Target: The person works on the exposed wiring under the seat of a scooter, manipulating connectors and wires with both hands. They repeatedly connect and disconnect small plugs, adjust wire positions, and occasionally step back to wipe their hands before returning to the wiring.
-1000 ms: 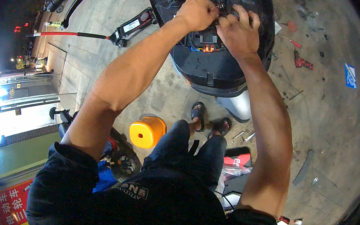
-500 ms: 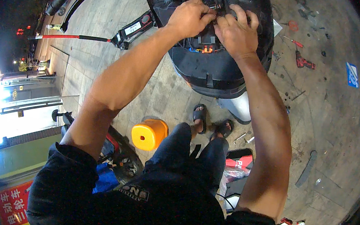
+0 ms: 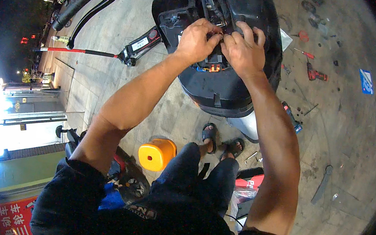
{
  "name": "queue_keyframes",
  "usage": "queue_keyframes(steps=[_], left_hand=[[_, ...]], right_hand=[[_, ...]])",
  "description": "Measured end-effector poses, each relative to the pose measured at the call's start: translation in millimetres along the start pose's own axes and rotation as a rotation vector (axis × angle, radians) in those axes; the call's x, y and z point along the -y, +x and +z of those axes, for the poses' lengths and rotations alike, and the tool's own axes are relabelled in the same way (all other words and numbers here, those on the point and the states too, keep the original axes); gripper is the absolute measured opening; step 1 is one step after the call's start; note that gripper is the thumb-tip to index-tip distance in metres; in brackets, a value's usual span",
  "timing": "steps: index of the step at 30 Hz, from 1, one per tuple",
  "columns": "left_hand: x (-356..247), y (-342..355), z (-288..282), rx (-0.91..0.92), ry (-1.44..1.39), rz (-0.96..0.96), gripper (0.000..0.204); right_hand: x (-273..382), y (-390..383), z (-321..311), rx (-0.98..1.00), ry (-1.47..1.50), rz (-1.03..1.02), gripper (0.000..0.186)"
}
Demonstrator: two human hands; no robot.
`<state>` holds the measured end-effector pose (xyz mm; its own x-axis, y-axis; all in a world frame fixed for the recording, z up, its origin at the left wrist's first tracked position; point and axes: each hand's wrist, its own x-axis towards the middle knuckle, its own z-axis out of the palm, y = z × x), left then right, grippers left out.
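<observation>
With the clock centred on the middle of the view, the black plastic vehicle body sits at 12 o'clock, its top cavity open. Inside run dark cables, and toward its 6 o'clock side sit small bright orange connectors. The person's bare left hand and bare right hand reach over this cavity. Each grip is curled, with the thumb and finger ends close together near something small; I cannot tell whether either one pinches it.

The body's rounded 6 o'clock edge lies bare between the forearms, and grey concrete floor stretches from there to the yellow-orange plastic stool at 7 o'clock. The black-and-red floor jack, at 11 o'clock, stands close by the body's 9 o'clock side. At 2 o'clock, well apart from the body, lie a red-and-black power drill and a red-handled screwdriver.

The fingers hide the part between them. The right forearm partly covers a dark tool at 3 o'clock and a red-and-black flat package at 4 o'clock, whose contents are unclear. The black handlebar at 10 o'clock is cut off by the top edge.
</observation>
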<state>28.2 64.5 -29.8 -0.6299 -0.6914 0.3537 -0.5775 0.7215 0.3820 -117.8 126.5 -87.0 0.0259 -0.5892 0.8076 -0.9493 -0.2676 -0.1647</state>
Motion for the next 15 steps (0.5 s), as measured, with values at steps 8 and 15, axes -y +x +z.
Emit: queue_keyframes(steps=[8, 15], left_hand=[[-1.7, -2.8, 4.2, -0.028, -0.081, -0.189, 0.021], [-0.9, 6.1, -6.9, 0.207, -0.117, -0.374, 0.027]], right_hand=[[0.0, 0.4, -1.5, 0.013, -0.018, 0.02, 0.01], [-0.1, -0.1, 1.2, 0.0, -0.027, 0.014, 0.01]])
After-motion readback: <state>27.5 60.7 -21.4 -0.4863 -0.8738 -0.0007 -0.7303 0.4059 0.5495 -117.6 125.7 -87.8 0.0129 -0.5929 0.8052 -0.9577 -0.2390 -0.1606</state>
